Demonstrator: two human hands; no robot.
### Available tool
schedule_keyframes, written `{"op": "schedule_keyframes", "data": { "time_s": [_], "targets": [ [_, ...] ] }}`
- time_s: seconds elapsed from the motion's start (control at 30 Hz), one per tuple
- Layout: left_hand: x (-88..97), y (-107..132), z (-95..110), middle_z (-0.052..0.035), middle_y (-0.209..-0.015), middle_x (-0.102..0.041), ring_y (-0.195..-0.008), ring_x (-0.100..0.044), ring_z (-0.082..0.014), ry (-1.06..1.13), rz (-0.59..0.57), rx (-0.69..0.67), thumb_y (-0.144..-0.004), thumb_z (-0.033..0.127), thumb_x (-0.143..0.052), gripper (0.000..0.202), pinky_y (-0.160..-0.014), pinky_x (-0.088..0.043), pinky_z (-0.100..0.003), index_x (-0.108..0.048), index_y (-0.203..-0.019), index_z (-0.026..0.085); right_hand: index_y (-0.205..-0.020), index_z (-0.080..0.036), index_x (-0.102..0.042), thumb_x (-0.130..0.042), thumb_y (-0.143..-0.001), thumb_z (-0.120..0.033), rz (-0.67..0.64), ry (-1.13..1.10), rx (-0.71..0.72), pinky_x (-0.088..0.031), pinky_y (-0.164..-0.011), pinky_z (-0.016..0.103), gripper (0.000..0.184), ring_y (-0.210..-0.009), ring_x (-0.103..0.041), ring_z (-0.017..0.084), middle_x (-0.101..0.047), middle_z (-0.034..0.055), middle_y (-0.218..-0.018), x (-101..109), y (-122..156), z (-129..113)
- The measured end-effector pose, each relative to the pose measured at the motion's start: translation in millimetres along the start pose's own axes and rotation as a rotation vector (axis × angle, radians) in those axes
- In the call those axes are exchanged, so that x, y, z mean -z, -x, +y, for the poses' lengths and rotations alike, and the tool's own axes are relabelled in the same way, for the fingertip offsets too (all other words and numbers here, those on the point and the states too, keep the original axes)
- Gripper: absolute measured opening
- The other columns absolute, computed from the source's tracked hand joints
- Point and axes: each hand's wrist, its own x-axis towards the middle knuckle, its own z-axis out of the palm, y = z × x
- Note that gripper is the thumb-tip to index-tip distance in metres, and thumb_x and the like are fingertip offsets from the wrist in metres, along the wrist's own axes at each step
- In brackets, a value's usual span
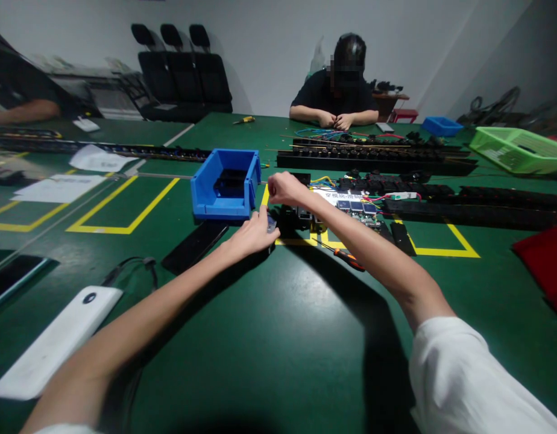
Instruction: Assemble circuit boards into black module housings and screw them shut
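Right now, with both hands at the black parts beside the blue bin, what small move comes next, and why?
Probably lower the right hand onto the black assembly that the left hand steadies at its near edge. The right fingers look pinched and hover above it, beside the blue bin, so whatever they pinch seems not yet seated. What it is, I cannot tell.

The single head-worn camera is looking forward and down along both outstretched forearms, framing the left hand and right hand near centre at arm's length. Beyond the hands it is taking in the far side of the green table, where a seated person is facing the lens.
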Motion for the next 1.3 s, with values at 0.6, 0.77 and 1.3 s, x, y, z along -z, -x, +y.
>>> {"op": "schedule_keyframes", "data": {
  "time_s": [0.6, 0.77, 1.3],
  "targets": [
    [-5.0, -68.3, 13.2, -0.0254, -0.123, -0.054, -0.112, -0.062, -0.0392, -0.173, 0.018, 0.054, -0.093, 0.039, -0.036, 0.052, -0.092, -0.049, -0.047, -0.04, -0.134, 0.009, -0.068, -0.017, -0.068, -0.069, -0.067, -0.024, -0.003, -0.023, -0.893, -0.04, -0.056, 0.029, 0.008, -0.062, -0.061, 0.02, -0.07, 0.0081, -0.069, 17.5, 298.3, 201.8],
    [-4.0, -72.0, 7.4, -0.0252, -0.125, -0.053, -0.112, -0.061, -0.0397, -0.177, 0.006, 0.058, -0.092, 0.042, -0.035, 0.054, -0.093, -0.048, -0.049, -0.039, -0.136, 0.01, -0.07, -0.016, -0.069, -0.071, -0.068, -0.025, -0.031, -0.048, -0.948, -0.041, -0.059, 0.031, 0.009, -0.065, -0.063, 0.022, -0.071, 0.0106, -0.073, 4.3, 331.6, 210.7],
    [0.6, -84.6, 4.2, -0.0251, -0.128, -0.052, -0.115, -0.059, -0.0397, -0.168, 0.022, 0.024, -0.097, 0.05, -0.026, 0.059, -0.095, -0.046, -0.05, -0.039, -0.139, 0.012, -0.089, -0.018, -0.074, -0.063, -0.079, -0.028, 0.282, -0.096, -0.869, -0.047, -0.071, 0.037, 0.018, -0.079, -0.069, 0.027, -0.075, 0.0184, -0.086, 20.0, 338.3, 190.9]
  ]
}}
